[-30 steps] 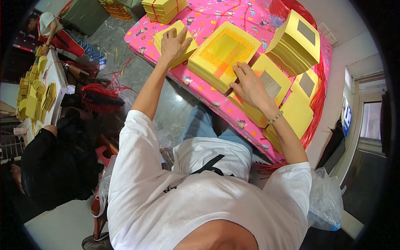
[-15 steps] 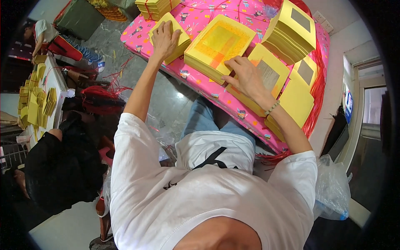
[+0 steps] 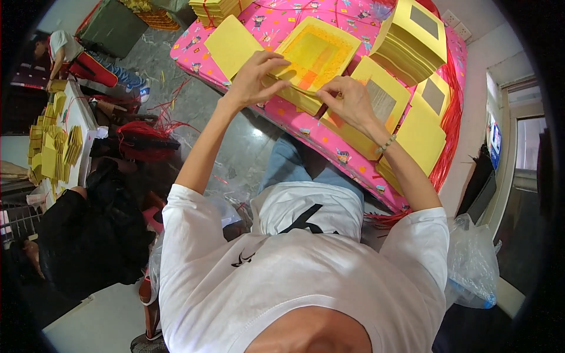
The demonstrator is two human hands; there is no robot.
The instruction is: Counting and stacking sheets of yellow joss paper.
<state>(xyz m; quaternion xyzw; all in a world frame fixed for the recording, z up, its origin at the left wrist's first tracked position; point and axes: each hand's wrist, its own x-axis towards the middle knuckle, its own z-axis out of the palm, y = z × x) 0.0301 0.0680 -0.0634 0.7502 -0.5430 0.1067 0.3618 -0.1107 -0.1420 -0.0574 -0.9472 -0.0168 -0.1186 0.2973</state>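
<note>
A: What sort of place is this?
B: A small paper-goods workshop, by the look of it. Stacks of yellow paper [image 3: 321, 50] crowd a pink cartoon-print cover [image 3: 191, 52], near a bundle tied with red cord [image 3: 219, 12] and a hank of red plastic strands [image 3: 450, 135].
A: Just the one workstation?
B: No, a white table [image 3: 81, 110] holds more yellow bundles [image 3: 52, 144], with a co-worker [image 3: 62, 44] bending beside it.
A: Purpose-built?
B: Can't tell. Marbled floor tiles [image 3: 235, 153] and a wall socket [image 3: 456, 25] would suit a home too.
</note>
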